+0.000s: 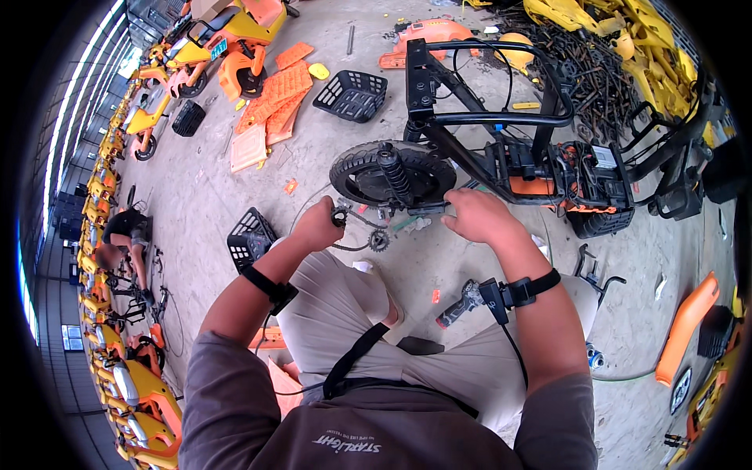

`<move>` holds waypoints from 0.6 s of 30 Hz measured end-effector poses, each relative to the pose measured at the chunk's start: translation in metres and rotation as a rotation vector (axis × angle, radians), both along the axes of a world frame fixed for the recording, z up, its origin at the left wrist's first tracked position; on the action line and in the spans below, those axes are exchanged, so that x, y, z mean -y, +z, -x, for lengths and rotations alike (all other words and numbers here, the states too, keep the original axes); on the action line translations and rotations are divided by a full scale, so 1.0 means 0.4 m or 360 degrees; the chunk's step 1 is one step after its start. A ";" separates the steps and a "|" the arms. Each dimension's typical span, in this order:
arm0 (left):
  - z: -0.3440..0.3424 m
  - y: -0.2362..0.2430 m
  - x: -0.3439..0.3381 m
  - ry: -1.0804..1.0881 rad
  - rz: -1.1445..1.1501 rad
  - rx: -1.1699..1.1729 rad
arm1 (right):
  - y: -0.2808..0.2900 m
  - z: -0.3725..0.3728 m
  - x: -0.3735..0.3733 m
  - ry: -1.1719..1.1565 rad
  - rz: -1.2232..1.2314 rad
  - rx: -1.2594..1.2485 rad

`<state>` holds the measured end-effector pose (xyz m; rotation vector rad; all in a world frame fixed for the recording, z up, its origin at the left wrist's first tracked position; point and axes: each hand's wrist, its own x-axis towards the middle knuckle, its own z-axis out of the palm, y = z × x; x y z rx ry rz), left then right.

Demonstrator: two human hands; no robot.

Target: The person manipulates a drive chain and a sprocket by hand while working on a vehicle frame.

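My left hand [316, 225] is closed round a small dark metal part [339, 217], its kind hard to make out. Close to it a bicycle-type chain [362, 221] and a small toothed sprocket [379, 240] are in view. My right hand [478, 216] has its fingers curled at the end of a dark bar [427, 209] beside the wheel; what the fingertips grip is hidden. The black-tyred wheel [356, 174] lies on its side with a coil-spring shock absorber [394, 174] over it. It belongs to a stripped black scooter frame [501, 119] tipped over ahead of me.
A cordless power tool [462, 304] lies between my legs. Black baskets [352, 95] and orange panels [274, 98] are on the concrete floor. Yellow panels and a dark parts heap [607, 86] stand far right. Another person [125, 239] works at left, near rows of yellow scooters [141, 392].
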<state>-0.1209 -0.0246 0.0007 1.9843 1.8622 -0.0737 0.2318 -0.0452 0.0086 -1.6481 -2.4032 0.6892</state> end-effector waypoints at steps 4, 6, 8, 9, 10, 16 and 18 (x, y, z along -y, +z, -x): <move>0.013 0.012 0.014 -0.0117 0.0003 -0.0119 | 0.004 0.002 0.000 -0.0010 -0.0002 0.0014; 0.013 0.019 0.024 -0.0166 0.0013 -0.0152 | 0.004 0.002 0.001 -0.0010 -0.0009 0.0007; 0.013 0.015 0.033 -0.0190 0.0166 -0.0123 | 0.004 0.004 0.002 -0.0007 -0.0011 0.0007; 0.012 0.009 0.040 -0.0190 0.0167 -0.0121 | 0.004 0.006 0.001 -0.0004 -0.0008 0.0013; 0.008 0.000 0.047 -0.0194 0.0212 -0.0106 | 0.003 0.007 0.001 -0.0001 -0.0005 0.0018; -0.048 -0.032 0.077 -0.0111 0.0499 0.0071 | 0.000 0.002 0.003 -0.0006 -0.0017 0.0006; -0.062 -0.067 0.082 -0.0069 0.0467 0.0151 | -0.002 0.000 0.004 -0.0009 -0.0027 -0.0010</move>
